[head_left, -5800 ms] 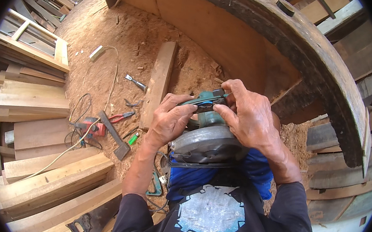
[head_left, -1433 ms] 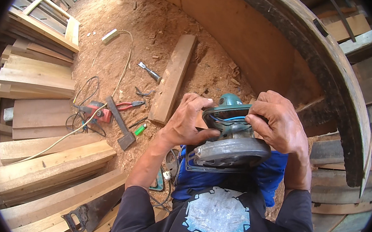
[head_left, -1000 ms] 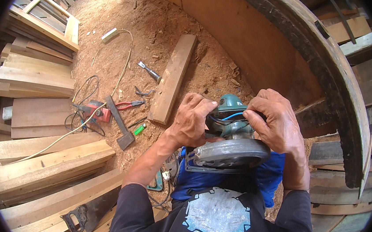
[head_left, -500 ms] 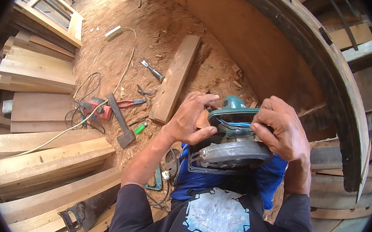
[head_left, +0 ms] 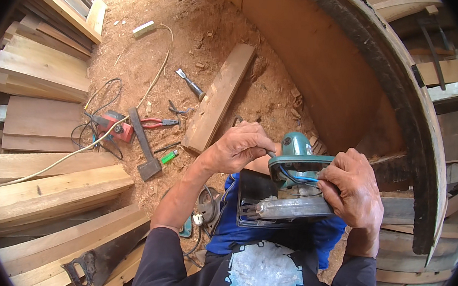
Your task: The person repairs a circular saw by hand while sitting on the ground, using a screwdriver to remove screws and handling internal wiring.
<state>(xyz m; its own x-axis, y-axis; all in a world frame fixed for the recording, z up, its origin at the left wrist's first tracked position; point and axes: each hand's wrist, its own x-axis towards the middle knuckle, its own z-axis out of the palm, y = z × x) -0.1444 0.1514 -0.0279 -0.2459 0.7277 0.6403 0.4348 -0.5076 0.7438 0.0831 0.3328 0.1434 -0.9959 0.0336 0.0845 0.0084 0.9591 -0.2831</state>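
Observation:
A green circular saw (head_left: pixel 297 144) rests on my lap, its grey blade guard (head_left: pixel 294 207) toward me. The handle is open along its side, and blue and dark wires (head_left: pixel 303 178) show inside. My left hand (head_left: pixel 242 147) is closed in a pinch on a dark cord at the handle's left end; part of the cord is hidden by the fingers. My right hand (head_left: pixel 353 189) grips the right end of the handle, its thumb and fingertips by the blue wire. Whether those fingertips also hold the wire is hidden.
On the sawdust floor lie a hammer (head_left: pixel 144 146), red-handled pliers (head_left: pixel 159 122), a green screwdriver (head_left: pixel 169 156), a chisel (head_left: pixel 189 84), a red power tool (head_left: pixel 117 126) and a thick plank (head_left: pixel 222 99). Stacked boards (head_left: pixel 55 193) with a handsaw (head_left: pixel 100 262) stand left; a large curved wooden panel (head_left: pixel 323 64) rises right.
My left hand has gone from spread fingers to a pinch on the dark cord. The saw has shifted slightly right and down, and my right hand has moved down and right with it.

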